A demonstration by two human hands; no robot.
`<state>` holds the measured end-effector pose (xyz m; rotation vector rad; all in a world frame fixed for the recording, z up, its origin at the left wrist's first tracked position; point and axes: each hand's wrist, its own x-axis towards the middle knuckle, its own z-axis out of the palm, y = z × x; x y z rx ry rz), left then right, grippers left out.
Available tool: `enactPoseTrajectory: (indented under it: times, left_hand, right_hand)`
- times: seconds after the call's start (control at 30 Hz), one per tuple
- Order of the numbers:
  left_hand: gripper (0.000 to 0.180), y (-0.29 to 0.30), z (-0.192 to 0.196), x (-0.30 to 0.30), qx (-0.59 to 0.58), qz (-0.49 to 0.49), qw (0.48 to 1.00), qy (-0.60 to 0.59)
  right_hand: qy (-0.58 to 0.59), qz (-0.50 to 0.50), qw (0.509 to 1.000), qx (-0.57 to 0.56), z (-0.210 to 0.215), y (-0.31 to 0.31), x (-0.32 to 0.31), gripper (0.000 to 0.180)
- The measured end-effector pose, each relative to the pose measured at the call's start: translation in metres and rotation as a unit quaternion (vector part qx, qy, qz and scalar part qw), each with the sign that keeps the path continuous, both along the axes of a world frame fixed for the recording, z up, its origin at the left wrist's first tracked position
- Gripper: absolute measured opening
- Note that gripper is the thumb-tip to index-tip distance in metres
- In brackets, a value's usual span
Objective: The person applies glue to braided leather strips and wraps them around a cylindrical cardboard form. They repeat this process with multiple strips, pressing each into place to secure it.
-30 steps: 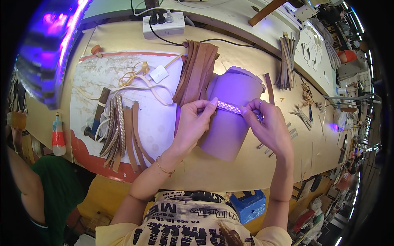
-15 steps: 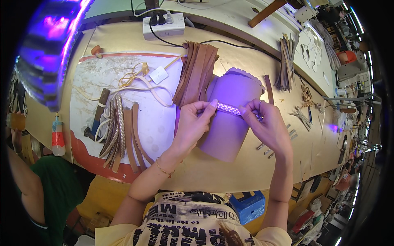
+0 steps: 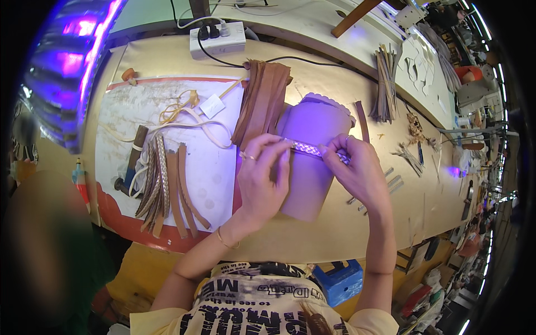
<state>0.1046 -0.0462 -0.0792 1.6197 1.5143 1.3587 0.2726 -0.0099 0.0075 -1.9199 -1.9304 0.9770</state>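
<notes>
A light braided strap [image 3: 306, 148] lies across a rolled brown sheet [image 3: 304, 192] with a scalloped far edge. My left hand [image 3: 262, 173] pinches the strap's left end between thumb and forefinger, with the other fingers curled loosely. Farther along, my right hand [image 3: 353, 162] grips the strap near its right end. A stack of brown leather strips [image 3: 261, 100] lies just left of the roll. More braided straps [image 3: 152, 184] and flat brown strips [image 3: 181, 190] rest together on the white sheet to the left.
A hammer [image 3: 134, 153] and a loose cream cord [image 3: 209, 125] lie on the white sheet [image 3: 209, 173]. At the back stands a white power strip [image 3: 226, 42]. Small metal rods [image 3: 393, 181] are right of my hand. A blue stool [image 3: 339, 283] is under the table edge.
My left hand has rolled over, its fingers lifting partly off the strap's end. The right hand stays at the other end. A blurred person's arm has moved at the left.
</notes>
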Motion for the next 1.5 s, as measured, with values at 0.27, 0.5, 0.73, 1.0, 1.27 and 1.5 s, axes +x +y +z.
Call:
enactPoseTrajectory:
  times: [0.27, 0.5, 0.73, 1.0, 1.27, 1.5]
  left_hand:
    - [0.043, -0.004, 0.002, -0.005, -0.030, -0.202, 0.979, -0.026]
    - [0.043, -0.005, 0.000, -0.006, -0.043, -0.212, 0.976, -0.018]
    - [0.042, -0.004, -0.002, -0.003, -0.024, -0.219, 0.975, 0.011]
    - [0.044, -0.006, -0.002, -0.004, -0.046, -0.214, 0.975, 0.033]
    - [0.045, -0.006, -0.003, -0.004, -0.053, -0.216, 0.974, 0.031]
    - [0.045, -0.008, -0.003, -0.004, -0.097, -0.200, 0.975, 0.019]
  right_hand:
    - [-0.039, 0.043, 0.997, 0.050, 0.003, 0.002, 0.017, 0.035]
    - [0.000, 0.020, 1.000, -0.021, 0.009, -0.012, 0.064, 0.040]
    - [0.119, -0.031, 0.991, -0.054, -0.006, -0.030, 0.072, 0.036]
    - [0.152, -0.021, 0.988, -0.033, -0.026, -0.032, 0.075, 0.038]
    - [0.176, -0.014, 0.984, -0.030, -0.050, -0.032, 0.078, 0.038]
    - [0.263, -0.023, 0.963, -0.053, -0.070, -0.030, 0.078, 0.040]
